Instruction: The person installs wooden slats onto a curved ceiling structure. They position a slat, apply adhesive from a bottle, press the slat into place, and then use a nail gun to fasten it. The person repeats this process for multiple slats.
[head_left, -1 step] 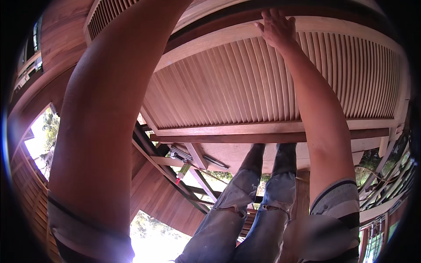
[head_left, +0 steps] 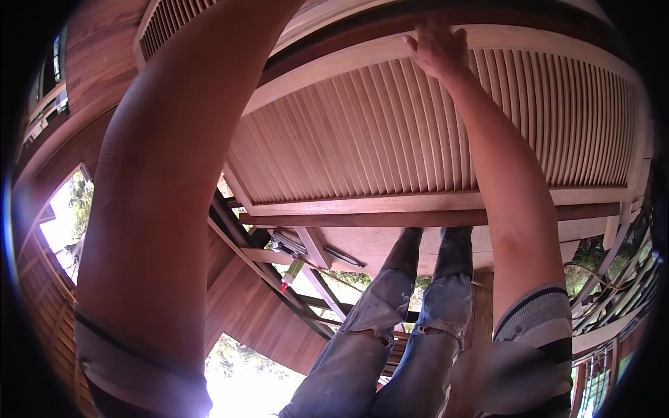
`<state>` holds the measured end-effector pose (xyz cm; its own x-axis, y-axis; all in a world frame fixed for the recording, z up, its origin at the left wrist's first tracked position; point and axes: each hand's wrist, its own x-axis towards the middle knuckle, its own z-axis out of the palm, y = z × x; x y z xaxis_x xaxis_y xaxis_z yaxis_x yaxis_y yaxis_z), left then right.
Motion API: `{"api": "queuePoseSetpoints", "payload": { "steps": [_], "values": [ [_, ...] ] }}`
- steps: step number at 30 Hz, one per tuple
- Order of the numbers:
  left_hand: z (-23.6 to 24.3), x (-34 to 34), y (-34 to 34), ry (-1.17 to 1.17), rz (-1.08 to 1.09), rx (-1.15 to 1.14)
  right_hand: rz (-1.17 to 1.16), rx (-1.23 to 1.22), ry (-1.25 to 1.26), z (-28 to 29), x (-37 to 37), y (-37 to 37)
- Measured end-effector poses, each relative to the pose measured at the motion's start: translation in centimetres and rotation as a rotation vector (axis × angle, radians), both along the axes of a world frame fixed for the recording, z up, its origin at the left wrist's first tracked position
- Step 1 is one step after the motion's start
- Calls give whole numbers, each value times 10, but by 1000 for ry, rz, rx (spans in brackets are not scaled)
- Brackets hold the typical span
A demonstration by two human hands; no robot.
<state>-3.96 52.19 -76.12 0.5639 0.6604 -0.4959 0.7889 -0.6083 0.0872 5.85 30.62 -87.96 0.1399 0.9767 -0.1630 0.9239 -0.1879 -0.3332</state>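
Observation:
A pale wooden louvred panel (head_left: 362, 132) fills the upper middle, framed by plain rails. My right hand (head_left: 439, 52) is at its upper rail (head_left: 495, 36), fingers apart and slightly bent near a dark strip (head_left: 334, 29) behind the rail; the fingertips are blurred. My left forearm (head_left: 153, 195) rises large across the left side and leaves the picture at the top, so that hand is out of sight.
My legs in torn jeans (head_left: 352, 355) stand on a wooden board (head_left: 523, 237). A loose beam (head_left: 362, 219) lies below the panel. Metal tools (head_left: 293, 244) and a small bottle with a red cap (head_left: 293, 272) sit at left. Plank surfaces (head_left: 251, 299) and bright foliage surround them.
My right hand has shifted very slightly, its fingertips now more blurred. My left forearm has moved a touch to the left. The panel looks the same.

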Motion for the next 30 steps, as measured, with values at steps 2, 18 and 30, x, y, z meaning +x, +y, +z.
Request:
{"api": "queuePoseSetpoints", "payload": {
  "steps": [2, 18, 30],
  "values": [
    [2, -3, -9, 6, 1, -24, 36, 78, 85, 5, -27, -54],
    [-27, -43, -106, -866, 324, 321, -1524, -327, 126, -34, 78, -499],
    [-82, -257, -701, -213, 2493, -439, -1723, -174, 1107, -60, 76, -510]
  ]
}}
